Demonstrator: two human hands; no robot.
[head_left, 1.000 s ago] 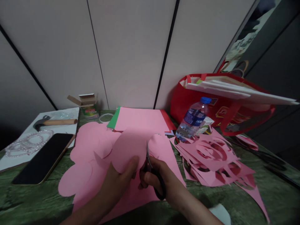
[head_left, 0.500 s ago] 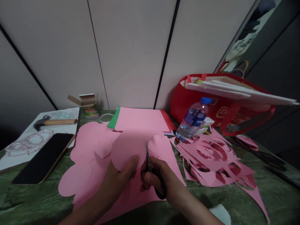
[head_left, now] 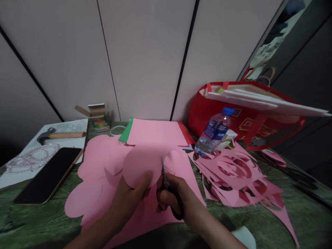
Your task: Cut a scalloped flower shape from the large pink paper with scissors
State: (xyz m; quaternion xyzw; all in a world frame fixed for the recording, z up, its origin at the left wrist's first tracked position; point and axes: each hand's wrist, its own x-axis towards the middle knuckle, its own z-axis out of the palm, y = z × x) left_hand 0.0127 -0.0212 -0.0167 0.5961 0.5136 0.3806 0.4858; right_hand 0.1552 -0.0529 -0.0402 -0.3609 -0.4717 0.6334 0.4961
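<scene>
My left hand (head_left: pixel 136 192) pinches a rounded piece of pink paper (head_left: pixel 141 166), thumb on top and the other fingers hidden beneath. Black-handled scissors (head_left: pixel 178 204) sit in my right hand (head_left: pixel 176 197), fingers through the loops. Their blades point away from me along the right edge of the pink piece; a strip of pink paper (head_left: pixel 173 160) curls up just right of the blades. Under both hands lies a large pink sheet (head_left: pixel 155 214). Several cut pink rounds (head_left: pixel 84 199) overlap to the left of my left hand.
Pink offcuts (head_left: pixel 233 176) are heaped on the right beside a water bottle (head_left: pixel 214 131) and a red bag (head_left: pixel 199 114). Coloured paper (head_left: pixel 157 133) lies stacked at the back. At left are a phone (head_left: pixel 49 176), a hammer (head_left: pixel 66 135), a bead string (head_left: pixel 31 159) and a small box (head_left: pixel 100 122).
Almost nothing differs. Both hands, the scissors and the pink piece stay in nearly the same place, with only a slight shift of the fingers.
</scene>
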